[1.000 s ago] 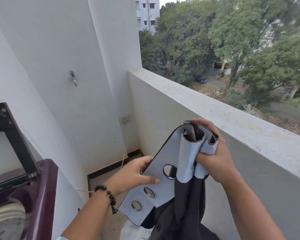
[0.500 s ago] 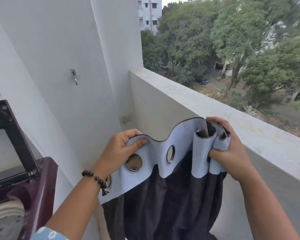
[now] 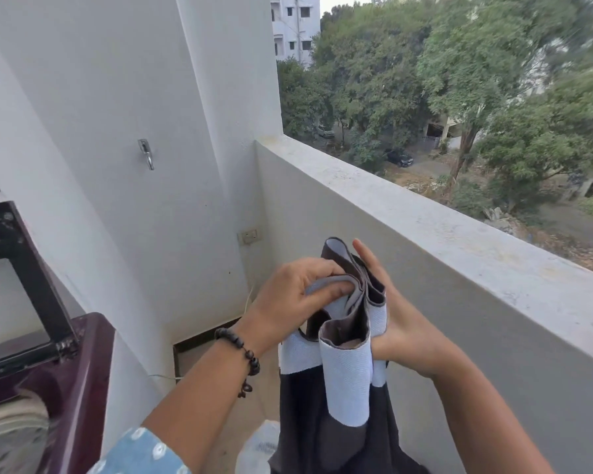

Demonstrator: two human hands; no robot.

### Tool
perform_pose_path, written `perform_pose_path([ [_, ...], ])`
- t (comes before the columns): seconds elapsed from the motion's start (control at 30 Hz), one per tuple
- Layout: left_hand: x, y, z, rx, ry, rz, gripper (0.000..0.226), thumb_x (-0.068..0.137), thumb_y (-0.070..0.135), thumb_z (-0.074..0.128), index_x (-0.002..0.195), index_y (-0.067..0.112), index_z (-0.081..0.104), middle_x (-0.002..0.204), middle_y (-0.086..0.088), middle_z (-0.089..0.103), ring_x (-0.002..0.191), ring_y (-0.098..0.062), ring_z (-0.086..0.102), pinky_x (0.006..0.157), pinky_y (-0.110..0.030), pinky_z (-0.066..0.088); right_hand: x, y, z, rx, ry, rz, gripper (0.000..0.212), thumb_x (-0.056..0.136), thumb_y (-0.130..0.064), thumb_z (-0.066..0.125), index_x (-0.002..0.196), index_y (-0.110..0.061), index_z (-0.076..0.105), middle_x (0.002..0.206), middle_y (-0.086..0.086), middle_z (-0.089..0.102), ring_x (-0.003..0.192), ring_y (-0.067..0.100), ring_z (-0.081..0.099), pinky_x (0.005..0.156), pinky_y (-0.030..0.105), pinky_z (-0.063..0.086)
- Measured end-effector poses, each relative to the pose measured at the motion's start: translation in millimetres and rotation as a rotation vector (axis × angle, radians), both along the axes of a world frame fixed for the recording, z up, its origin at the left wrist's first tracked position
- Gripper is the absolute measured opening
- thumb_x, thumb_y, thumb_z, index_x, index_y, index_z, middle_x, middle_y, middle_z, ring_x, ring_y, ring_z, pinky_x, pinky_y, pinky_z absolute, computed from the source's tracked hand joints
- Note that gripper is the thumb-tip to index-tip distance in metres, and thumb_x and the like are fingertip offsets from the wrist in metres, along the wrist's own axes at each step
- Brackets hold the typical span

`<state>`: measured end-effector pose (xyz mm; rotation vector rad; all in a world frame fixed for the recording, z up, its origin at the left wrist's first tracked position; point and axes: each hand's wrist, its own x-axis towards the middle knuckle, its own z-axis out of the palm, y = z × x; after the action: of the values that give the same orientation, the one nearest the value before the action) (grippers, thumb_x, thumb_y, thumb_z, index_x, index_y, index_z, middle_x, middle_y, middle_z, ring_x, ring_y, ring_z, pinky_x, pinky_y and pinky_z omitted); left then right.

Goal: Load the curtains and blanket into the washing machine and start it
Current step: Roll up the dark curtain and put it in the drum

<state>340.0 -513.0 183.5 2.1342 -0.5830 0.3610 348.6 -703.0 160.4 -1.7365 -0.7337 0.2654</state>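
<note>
Curtain [image 3: 344, 367] header newly bunched into folds between both gripping hands [image 3: 339, 313].

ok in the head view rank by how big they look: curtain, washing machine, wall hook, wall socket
1. curtain, near the camera, so it looks larger
2. washing machine, partly cut off by the frame
3. and 4. wall hook and wall socket: both small, too alike to rank

Dark beaded bracelet [image 3: 241, 350], blue patterned sleeve [image 3: 144, 451]
</note>
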Motion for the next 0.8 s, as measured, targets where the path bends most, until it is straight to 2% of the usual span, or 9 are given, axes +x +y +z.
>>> perform_pose_path([
  [0.07, 0.9, -0.3, -1.4, 0.023, -0.058, -0.028, 0.021, 0.090, 0.035, 0.062, 0.097, 0.019, 0.074, 0.089, 0.011, 0.067, 0.088, 0.000, 0.055, 0.082, -0.015, 0.041, 0.7, 1.6, 0.9, 0.011, -0.032, -0.023, 0.120, 0.069, 0.008, 0.084, 0.154, -0.036, 0.011, 0.139, -0.037, 0.046, 0.132, -0.007, 0.045, 0.103, 0.012, 0.038],
  [0.17, 0.8, -2.8, -2.6, 0.045, -0.105, -0.032, 0.025, 0.093, 0.037, 0.054, 0.098, 0.021, 0.072, 0.092, 0.016, 0.063, 0.092, 0.004, 0.048, 0.086, -0.013, 0.035, 0.8, 5.3, 1.2, 0.071, -0.077, -0.085, 0.105, 0.066, 0.010, 0.083, 0.146, -0.036, 0.033, 0.132, -0.013, 0.061, 0.122, 0.008, 0.059, 0.102, 0.033, 0.048],
  [0.27, -2.9, -5.8, -6.5, 0.012, -0.061, -0.001, 0.037, 0.097, 0.042, 0.040, 0.097, 0.017, 0.068, 0.093, 0.008, 0.062, 0.094, 0.001, 0.049, 0.089, -0.017, 0.037, -0.2, 8.3, 2.1, 0.141, -0.102, -0.153, 0.086, 0.061, 0.002, 0.077, 0.129, -0.043, 0.049, 0.115, -0.006, 0.069, 0.107, 0.014, 0.067, 0.092, 0.035, 0.053],
  [0.3, -5.4, -7.7, -7.1, -0.120, 0.004, -0.013, 0.037, 0.099, 0.041, 0.038, 0.100, 0.016, 0.066, 0.095, 0.006, 0.062, 0.096, -0.003, 0.053, 0.091, -0.021, 0.040, 0.1, 9.0, 2.4, 0.171, -0.105, -0.180, 0.081, 0.059, 0.001, 0.073, 0.125, -0.041, 0.052, 0.110, -0.006, 0.070, 0.102, 0.014, 0.068, 0.086, 0.033, 0.055],
  [0.37, -12.1, -14.0, -3.6, -0.515, 0.139, -0.025, 0.035, 0.100, 0.037, 0.036, 0.104, 0.015, 0.063, 0.096, 0.001, 0.060, 0.094, -0.008, 0.057, 0.090, -0.024, 0.047, 2.1, 9.6, 2.5, 0.227, -0.114, -0.228, 0.071, 0.056, 0.000, 0.068, 0.118, -0.034, 0.057, 0.102, -0.006, 0.071, 0.093, 0.015, 0.069, 0.076, 0.026, 0.054],
  [0.43, -14.4, -16.6, -3.3, -0.692, 0.159, 0.052, 0.035, 0.097, 0.041, 0.034, 0.104, 0.019, 0.061, 0.095, 0.001, 0.059, 0.087, -0.004, 0.058, 0.086, -0.022, 0.049, 4.1, 10.2, 1.4, 0.259, -0.111, -0.244, 0.065, 0.057, -0.003, 0.067, 0.117, -0.027, 0.058, 0.099, -0.003, 0.070, 0.091, 0.019, 0.068, 0.075, 0.027, 0.054],
  [0.53, -12.1, -11.7, -9.7, -0.644, 0.164, 0.085, 0.039, 0.093, 0.054, 0.039, 0.108, 0.024, 0.059, 0.096, 0.004, 0.061, 0.087, -0.005, 0.058, 0.085, -0.025, 0.051, 4.5, 8.6, -0.7, 0.298, -0.094, -0.261, 0.060, 0.058, -0.002, 0.067, 0.112, -0.027, 0.058, 0.093, -0.002, 0.069, 0.082, 0.020, 0.068, 0.070, 0.030, 0.055],
  [0.67, -10.6, 10.8, -26.7, -0.528, 0.246, 0.009, 0.066, 0.072, 0.074, 0.064, 0.117, 0.028, 0.056, 0.101, 0.006, 0.061, 0.093, -0.012, 0.059, 0.083, -0.029, 0.053, 5.6, 1.0, 0.8, 0.384, -0.037, -0.318, 0.055, 0.058, -0.001, 0.061, 0.106, -0.028, 0.057, 0.081, -0.006, 0.067, 0.069, 0.013, 0.061, 0.060, 0.026, 0.051],
  [0.8, -16.9, 37.5, -45.0, -0.337, 0.443, 0.005, 0.053, 0.068, 0.053, 0.083, 0.111, 0.027, 0.064, 0.111, -0.003, 0.071, 0.104, -0.027, 0.067, 0.095, -0.051, 0.053, 12.4, -16.7, 3.8, 0.471, 0.009, -0.361, 0.054, 0.063, 0.003, 0.059, 0.110, -0.023, 0.057, 0.088, 0.004, 0.066, 0.079, 0.026, 0.061, 0.068, 0.047, 0.053],
])
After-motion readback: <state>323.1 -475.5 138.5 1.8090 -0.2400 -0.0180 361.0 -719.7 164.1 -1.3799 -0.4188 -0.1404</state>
